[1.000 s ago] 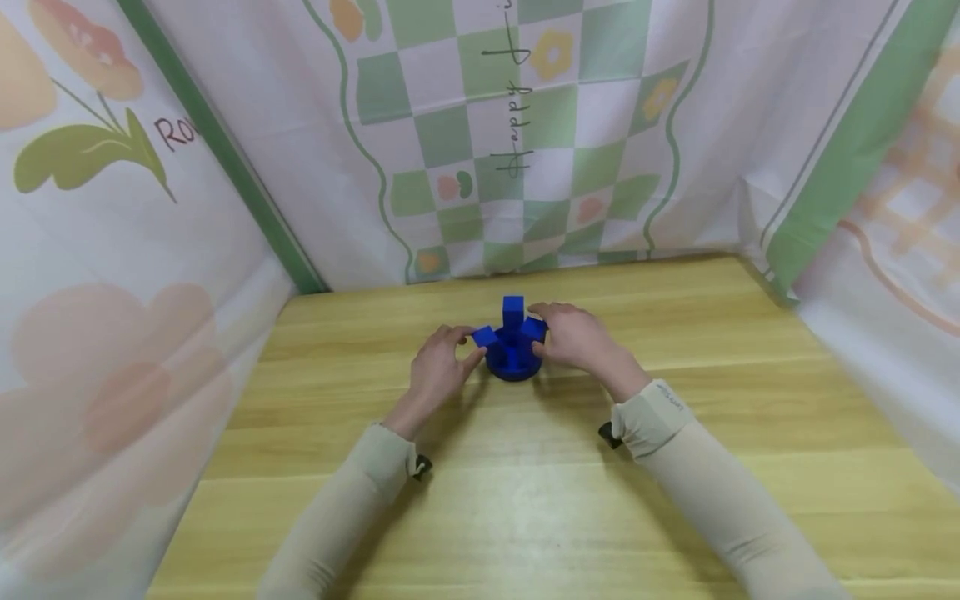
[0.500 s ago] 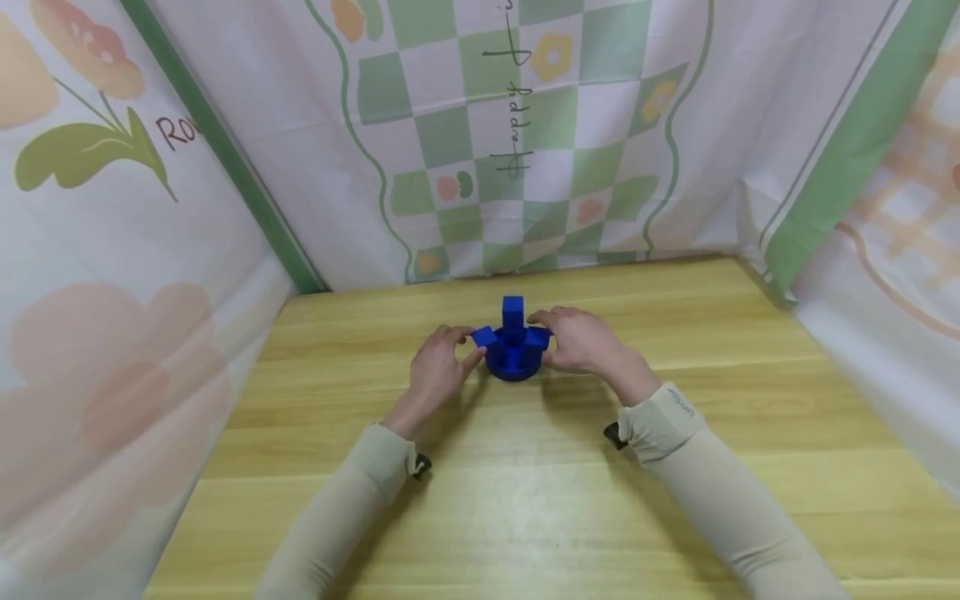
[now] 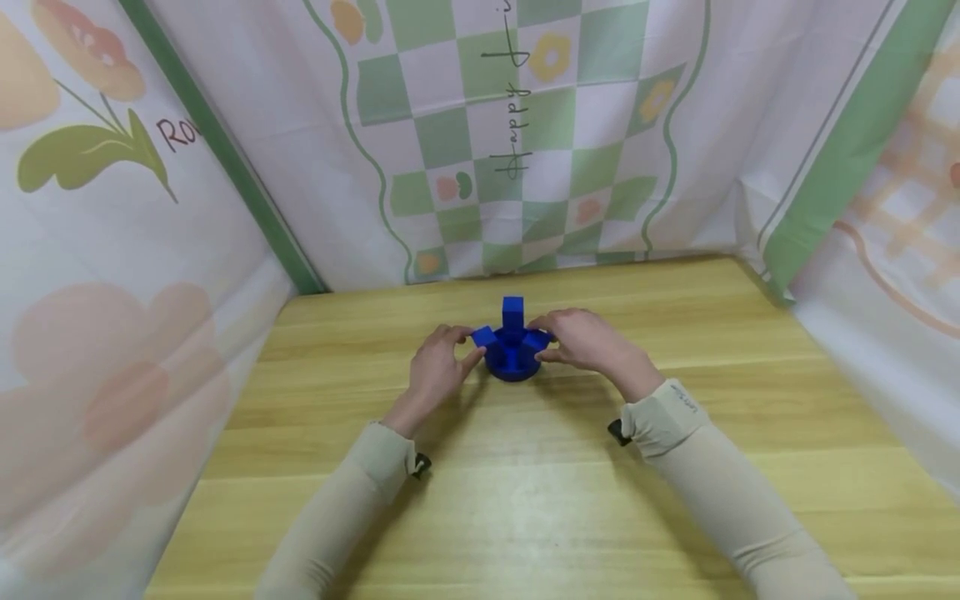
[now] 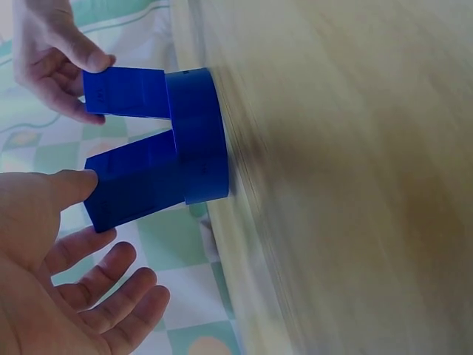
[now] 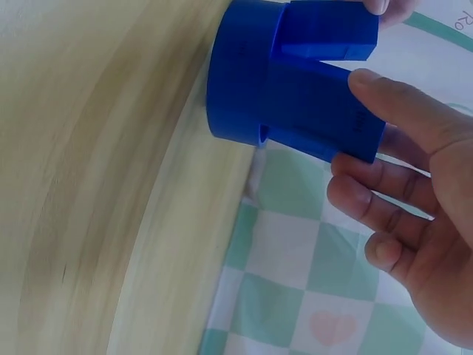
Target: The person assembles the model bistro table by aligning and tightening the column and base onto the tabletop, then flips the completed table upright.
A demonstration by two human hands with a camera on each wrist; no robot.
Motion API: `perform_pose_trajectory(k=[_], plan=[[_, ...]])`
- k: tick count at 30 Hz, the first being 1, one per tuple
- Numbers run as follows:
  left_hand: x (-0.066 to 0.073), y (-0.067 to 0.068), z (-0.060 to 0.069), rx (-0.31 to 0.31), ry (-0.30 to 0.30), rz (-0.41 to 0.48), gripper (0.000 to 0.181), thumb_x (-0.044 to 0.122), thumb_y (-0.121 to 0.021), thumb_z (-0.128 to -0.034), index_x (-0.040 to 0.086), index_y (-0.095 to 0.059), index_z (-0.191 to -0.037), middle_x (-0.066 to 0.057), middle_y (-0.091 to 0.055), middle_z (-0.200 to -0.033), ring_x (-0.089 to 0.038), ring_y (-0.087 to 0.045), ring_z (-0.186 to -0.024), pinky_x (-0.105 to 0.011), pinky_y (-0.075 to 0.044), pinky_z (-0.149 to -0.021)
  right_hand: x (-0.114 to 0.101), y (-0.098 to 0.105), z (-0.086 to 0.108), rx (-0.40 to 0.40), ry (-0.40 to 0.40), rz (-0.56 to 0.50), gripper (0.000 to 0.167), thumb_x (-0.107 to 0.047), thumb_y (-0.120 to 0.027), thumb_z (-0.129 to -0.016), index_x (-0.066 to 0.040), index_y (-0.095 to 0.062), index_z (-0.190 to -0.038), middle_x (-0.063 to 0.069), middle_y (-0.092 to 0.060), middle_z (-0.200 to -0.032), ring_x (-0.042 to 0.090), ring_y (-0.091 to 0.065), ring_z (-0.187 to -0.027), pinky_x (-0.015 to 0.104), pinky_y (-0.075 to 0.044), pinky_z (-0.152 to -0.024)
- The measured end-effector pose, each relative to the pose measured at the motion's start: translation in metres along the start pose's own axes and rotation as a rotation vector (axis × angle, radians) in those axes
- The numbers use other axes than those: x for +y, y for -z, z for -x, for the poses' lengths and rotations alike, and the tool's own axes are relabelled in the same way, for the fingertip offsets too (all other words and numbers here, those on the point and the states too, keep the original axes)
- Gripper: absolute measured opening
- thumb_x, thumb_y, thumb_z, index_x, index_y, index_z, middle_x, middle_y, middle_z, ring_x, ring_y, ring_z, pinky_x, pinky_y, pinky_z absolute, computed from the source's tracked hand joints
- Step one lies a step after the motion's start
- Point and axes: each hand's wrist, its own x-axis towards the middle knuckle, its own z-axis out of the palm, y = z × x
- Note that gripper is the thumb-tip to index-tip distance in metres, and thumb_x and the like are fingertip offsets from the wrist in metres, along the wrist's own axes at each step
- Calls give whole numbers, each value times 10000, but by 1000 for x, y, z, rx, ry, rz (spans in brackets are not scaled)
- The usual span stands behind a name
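A round blue base (image 3: 512, 372) sits on the wooden table, with three blue rectangular blocks standing up out of it. My left hand (image 3: 435, 368) pinches the top of the left block (image 4: 137, 179) between thumb and index finger; its other fingers spread loosely below in the left wrist view. On the other side, my right hand (image 3: 590, 343) grips the outer end of the right block (image 5: 321, 107) between thumb and fingers. Both held blocks lean outward, their lower ends inside the base's rim. The back block (image 3: 513, 312) stands upright, touched by neither hand.
The wooden table (image 3: 510, 500) stretches toward me and to both sides. Behind it hangs a green-and-white checked cloth (image 3: 525, 200), close to the far edge. Printed cloth also hangs along the left and right sides.
My right hand has shifted slightly to the right and toward me, and the right block's top has moved outward with it. The left hand and the back block look unmoved.
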Motion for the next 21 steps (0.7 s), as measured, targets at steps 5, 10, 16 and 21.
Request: perform_pose_trajectory(k=[5, 10, 16, 21], plan=[[-2, -1, -2, -8, -21, 0, 431, 449, -660, -946, 155, -655, -1262, -66, -668, -1117, -226, -662, -953, -380, -582, -751, 1, 2, -3, -2, 17, -18, 495, -305, -813, -839, -67, -681, -1253, 102, -734, -1148, 237, -702, -950, 442, -571, -867], [-3, 1, -5, -5, -44, -4, 428, 445, -664, -945, 139, -659, -1244, -88, -674, -1116, -236, -664, -962, -385, -584, -771, 5, 1, -5, 4, 2, -59, 508, -316, -829, -820, -79, -679, -1244, 63, -717, -962, 168, -630, -789, 383, -545, -742], [-7, 0, -5, -39, -26, 31, 480, 433, -698, -922, 149, -630, -1303, -72, -671, -1115, -245, -663, -971, -401, -574, -786, 15, -19, -4, -16, -100, -160, 690, -381, -829, -799, -91, -578, -1372, 70, -684, -979, 189, -618, -852, 389, -527, -753], [-12, -5, -5, -145, 14, 38, 608, 479, -706, -900, 136, -578, -1386, -61, -675, -1165, -259, -654, -1047, -435, -566, -859, 21, -38, -3, -48, -179, -202, 768, -397, -827, -784, -58, -531, -1406, 148, -698, -1111, 275, -654, -988, 467, -548, -858]])
